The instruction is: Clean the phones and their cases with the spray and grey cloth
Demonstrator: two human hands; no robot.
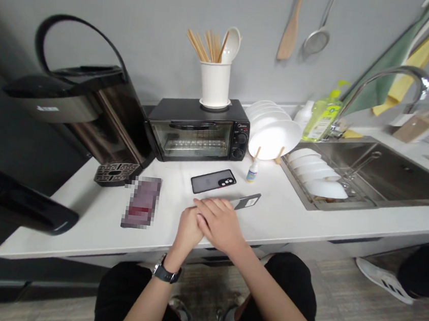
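My left hand (187, 229), with a watch on its wrist, rests at the front edge of the white counter. Over it lies my right hand (223, 223), its fingers folded across the left one, so the left fingers are mostly hidden. A flat grey piece with a white label (249, 202) sticks out behind my right hand, partly covered. Just beyond lies a phone case (212, 181) with a dark rim and camera cutouts. A small white bottle (252, 170) stands to its right. Left of my hands is a flat purplish rectangle (143, 201), blurred by pixels.
A black toaster oven (197, 138) bears a white utensil pot (215, 84). A tall black dispenser (104, 118) and a dark appliance (18, 201) stand left. White plates (274, 138), bowls (324, 187) and a sink (393, 174) are right. A person's shoe (383, 283) shows on the floor.
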